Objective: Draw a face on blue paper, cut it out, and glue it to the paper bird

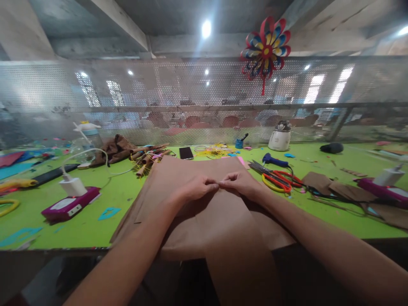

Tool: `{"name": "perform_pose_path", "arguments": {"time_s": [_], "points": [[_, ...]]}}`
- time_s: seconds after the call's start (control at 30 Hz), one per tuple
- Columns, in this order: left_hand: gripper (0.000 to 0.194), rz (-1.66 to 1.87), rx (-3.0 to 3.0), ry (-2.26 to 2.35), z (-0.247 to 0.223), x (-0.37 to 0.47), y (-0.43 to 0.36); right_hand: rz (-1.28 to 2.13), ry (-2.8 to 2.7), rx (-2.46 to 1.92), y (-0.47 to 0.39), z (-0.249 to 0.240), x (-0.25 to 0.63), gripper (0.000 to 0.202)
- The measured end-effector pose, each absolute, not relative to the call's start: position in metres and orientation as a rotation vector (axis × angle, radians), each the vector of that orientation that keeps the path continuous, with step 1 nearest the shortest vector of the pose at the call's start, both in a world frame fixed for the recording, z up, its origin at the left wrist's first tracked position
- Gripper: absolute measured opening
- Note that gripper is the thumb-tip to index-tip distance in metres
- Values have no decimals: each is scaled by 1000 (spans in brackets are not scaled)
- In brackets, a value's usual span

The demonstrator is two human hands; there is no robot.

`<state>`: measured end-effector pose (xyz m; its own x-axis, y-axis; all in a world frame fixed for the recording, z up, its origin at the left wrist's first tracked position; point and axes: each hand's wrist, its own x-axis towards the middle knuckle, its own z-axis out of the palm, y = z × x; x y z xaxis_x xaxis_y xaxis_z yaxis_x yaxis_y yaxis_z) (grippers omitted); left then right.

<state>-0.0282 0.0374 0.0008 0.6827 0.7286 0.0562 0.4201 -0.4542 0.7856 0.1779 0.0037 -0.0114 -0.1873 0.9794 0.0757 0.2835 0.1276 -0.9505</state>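
Observation:
My left hand (pixel 201 187) and my right hand (pixel 238 182) meet over a stack of brown kraft paper (pixel 188 170) on the green table. Both pinch the far edge of a kraft paper strip (pixel 232 221) between thumb and fingers, their tips nearly touching. From my fingers the strip runs toward me, curving down past the table's front edge. More brown sheets lie flat beneath my wrists. The fingers partly hide the pinched edge.
To the right lie scissors (pixel 280 180), a blue-handled tool (pixel 276 160) and brown scraps (pixel 318 182). A phone (pixel 186 153) and a white bottle (pixel 280 137) are behind the stack. Purple power strips (pixel 72 204) sit at both sides. A mesh screen (pixel 191 93) stands beyond.

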Motion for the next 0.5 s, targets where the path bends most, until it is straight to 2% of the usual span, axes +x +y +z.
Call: {"name": "perform_pose_path", "arguments": {"time_s": [0.3,0.5], "points": [[42,546,2042,905,-2,-28,32,1108,-1619,-1208,10,-17,186,33],[43,567,2024,917,-1,-26,31,1089,-1617,-1196,12,-19,190,36]]}}
